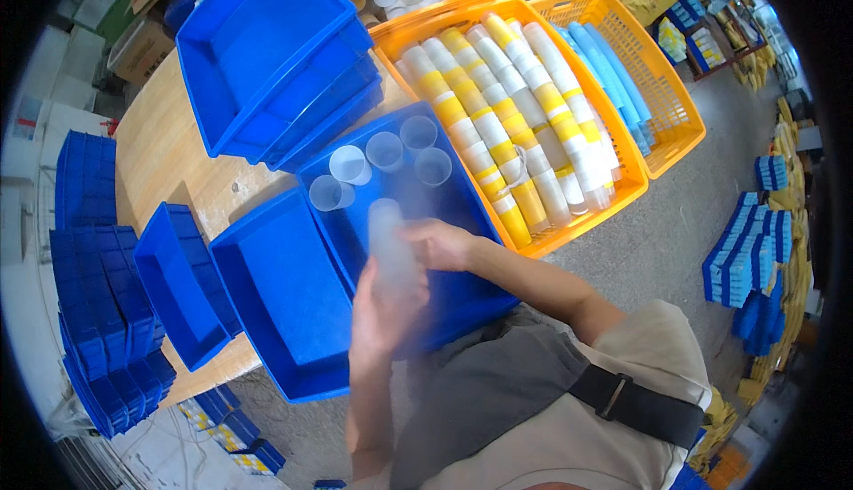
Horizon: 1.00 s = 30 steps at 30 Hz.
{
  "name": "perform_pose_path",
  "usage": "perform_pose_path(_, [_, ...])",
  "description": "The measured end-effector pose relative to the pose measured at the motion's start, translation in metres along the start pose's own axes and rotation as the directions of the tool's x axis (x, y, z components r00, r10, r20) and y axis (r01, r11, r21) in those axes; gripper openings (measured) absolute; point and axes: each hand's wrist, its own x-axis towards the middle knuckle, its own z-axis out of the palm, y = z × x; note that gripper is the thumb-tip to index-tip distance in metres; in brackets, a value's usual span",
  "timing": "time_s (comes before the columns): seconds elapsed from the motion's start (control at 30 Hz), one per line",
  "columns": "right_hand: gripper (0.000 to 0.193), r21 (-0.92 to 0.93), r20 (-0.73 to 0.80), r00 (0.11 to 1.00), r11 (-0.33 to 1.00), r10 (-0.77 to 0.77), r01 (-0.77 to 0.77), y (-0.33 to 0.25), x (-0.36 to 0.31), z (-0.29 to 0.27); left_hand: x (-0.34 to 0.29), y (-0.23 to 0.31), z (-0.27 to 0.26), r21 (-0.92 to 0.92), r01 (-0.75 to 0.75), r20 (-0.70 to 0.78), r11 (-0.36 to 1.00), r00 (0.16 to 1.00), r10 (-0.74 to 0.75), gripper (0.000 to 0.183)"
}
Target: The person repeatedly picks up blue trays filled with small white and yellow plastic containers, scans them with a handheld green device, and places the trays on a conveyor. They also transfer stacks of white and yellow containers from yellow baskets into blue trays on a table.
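Wearer's left hand (382, 308) is wrapped round the near part of the pale stack (388, 241), fingers curled on it with no gap that I can see; motion blur hides the exact grip. Right hand (446, 247) comes in from the right, higher up, fingers bent against the stack's side; touching, by the look of it, but pinching or merely resting I can't tell. Stack sits between the two hands, over the tray (471, 223), long axis running away from the wearer, top leaning slightly left; looks like nested cups, though smear hides the rims. Far end sticks out past the left fingers and points toward the loose cups (385, 151), five of them, round rims showing, grouped in the far part of the tray, apart from both hands; right hand is the nearer one to them. Left of the tray, just beside it, a second blue tray (289, 281), then a small blue bin (173, 263), on the wooden surface (160, 135). Beyond, a pile of blue bins (267, 46). Right side: orange crate (633, 197) of white and yellow rolls (511, 108), then another orange crate (684, 121) with light-blue rolls (613, 81).
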Motion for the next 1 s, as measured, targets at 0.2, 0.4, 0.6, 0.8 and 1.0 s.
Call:
perform_pose_path(0.2, [0.039,0.478,0.022,0.999,0.878,-0.037,0.022,0.000,0.020,-0.004,-0.009,0.003,-0.003,0.076,-0.087,-0.001,0.993,0.996,0.087,0.064])
perform_pose_path(0.4, [0.040,0.151,-0.026,0.975,0.965,0.222,-0.215,0.000,0.029,0.023,-0.024,-0.002,0.005,0.027,-0.185,-0.110,0.982,0.976,0.187,0.063])
perform_pose_path(0.6, [0.071,0.331,-0.264,0.933,0.932,0.243,-0.149,-0.005,0.033,0.008,-0.019,-0.001,-0.022,-0.068,-0.253,-0.125,0.965,0.962,0.243,0.058])
perform_pose_path(0.8, [0.038,-0.438,-0.333,0.778,0.818,-0.534,0.373,-0.029,-0.101,-0.085,0.058,0.027,-0.046,-0.226,-0.356,-0.125,0.907,0.934,0.335,0.074])
perform_pose_path(1.0, [0.071,-0.408,-0.478,0.052,0.169,-0.877,-0.897,-0.055,-0.193,-0.238,0.096,0.040,-0.043,-0.248,-0.364,-0.088,0.898,0.931,0.353,0.099])
